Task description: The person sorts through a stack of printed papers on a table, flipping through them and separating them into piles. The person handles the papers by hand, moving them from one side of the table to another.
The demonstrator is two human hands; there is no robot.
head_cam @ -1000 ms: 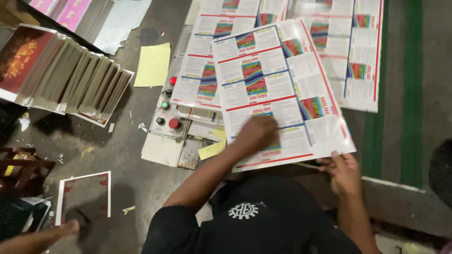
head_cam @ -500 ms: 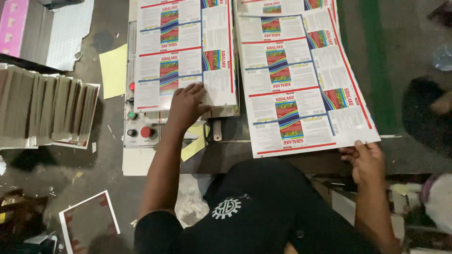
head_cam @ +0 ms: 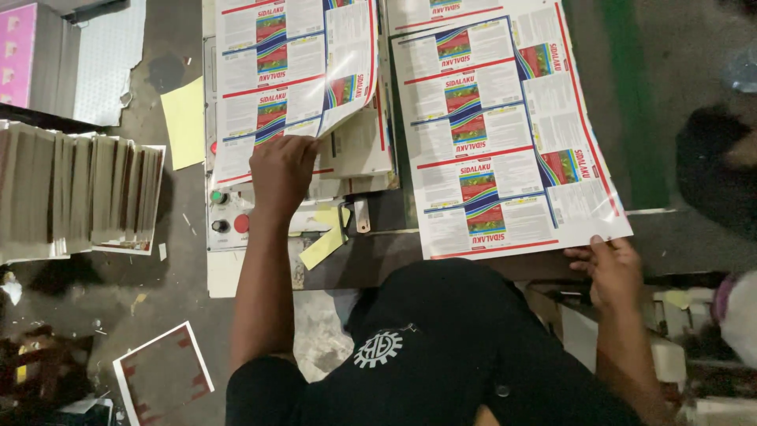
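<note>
Since half a second ago the left hand (head_cam: 282, 170) has peeled the top printed sheet (head_cam: 296, 79) up, pinching its near edge. The sheet's long axis runs toward twelve o'clock. At four o'clock, well apart, the right hand (head_cam: 611, 272) grips the right-hand sheet (head_cam: 505, 134) by its near corner.

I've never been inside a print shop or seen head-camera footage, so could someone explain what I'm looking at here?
The single view comes from a camera worn on a person's head, looking down past their black shirt at their own two bare hands. There is no robot. The left hand grips the near edge of the top printed sheet on a pile and lifts it, so that its corner curls up. The right hand holds the near corner of a second, flat printed sheet. Both sheets are white with repeated colourful panels and red lines. Beside the left hand is a control panel with red, green and black buttons. A yellow paper lies on the dark floor, and a stack of cards stands on edge at the left.
</note>
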